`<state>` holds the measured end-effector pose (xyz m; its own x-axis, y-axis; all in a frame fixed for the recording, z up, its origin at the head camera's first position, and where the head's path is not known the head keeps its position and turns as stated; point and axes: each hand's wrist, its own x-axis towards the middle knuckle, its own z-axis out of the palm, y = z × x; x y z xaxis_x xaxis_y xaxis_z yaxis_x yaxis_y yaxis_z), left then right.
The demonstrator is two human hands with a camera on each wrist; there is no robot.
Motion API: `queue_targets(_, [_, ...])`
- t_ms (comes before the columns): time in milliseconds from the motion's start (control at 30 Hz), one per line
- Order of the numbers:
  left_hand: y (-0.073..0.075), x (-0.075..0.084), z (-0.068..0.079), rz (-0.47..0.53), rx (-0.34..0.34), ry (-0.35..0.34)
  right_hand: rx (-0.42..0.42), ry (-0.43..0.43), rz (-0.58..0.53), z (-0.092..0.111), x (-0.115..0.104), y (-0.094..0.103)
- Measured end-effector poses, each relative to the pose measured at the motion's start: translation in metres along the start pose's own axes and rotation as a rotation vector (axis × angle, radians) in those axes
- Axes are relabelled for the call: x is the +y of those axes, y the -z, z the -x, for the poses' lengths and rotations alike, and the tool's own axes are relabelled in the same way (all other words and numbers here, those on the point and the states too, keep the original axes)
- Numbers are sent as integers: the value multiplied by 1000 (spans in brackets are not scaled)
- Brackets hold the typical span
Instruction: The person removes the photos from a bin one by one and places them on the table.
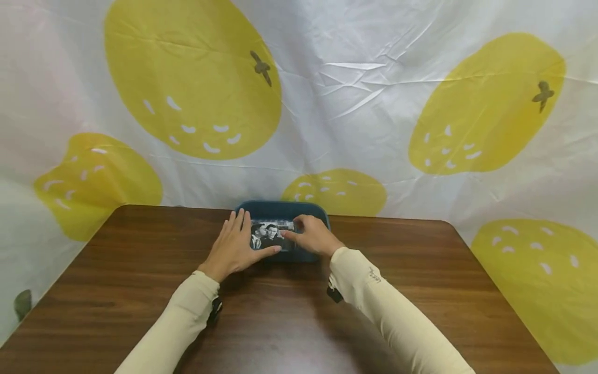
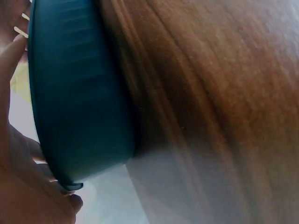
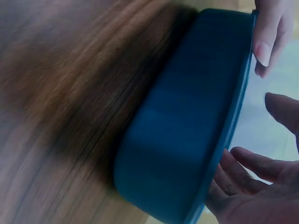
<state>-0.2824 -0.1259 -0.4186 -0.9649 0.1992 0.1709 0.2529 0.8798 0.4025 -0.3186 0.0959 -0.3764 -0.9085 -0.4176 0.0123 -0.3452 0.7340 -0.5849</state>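
A dark blue plastic basin stands at the table's far edge. Inside it is a glossy black-and-white picture showing two people; whether it is a card or the face of a box cannot be told. My left hand lies over the basin's left side, fingers straight and thumb stretched along the front rim. At the right end my right hand reaches over the rim, its thumb at the picture's right part. In the right wrist view this thumb stands apart from the bent fingers, with nothing visible between them.
The brown wooden table extends on both sides of the basin and in front of it. Behind hangs a white curtain with big yellow fruit prints, close to the basin's back. Black bands are partly visible at both wrists.
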Motion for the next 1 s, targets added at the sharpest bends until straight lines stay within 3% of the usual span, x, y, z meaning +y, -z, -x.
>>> queue_targets(400, [-5,-8,-3,-26,-3,13,-13,-203,30,-27,9,-9])
queue_targets(733, [-6,-16,-3,-1,18,31,10,-273,32,-44,17,-18])
queue_targets(1000, [-6,-16,-4,20,14,41,4,-375,41,-60,22,-28])
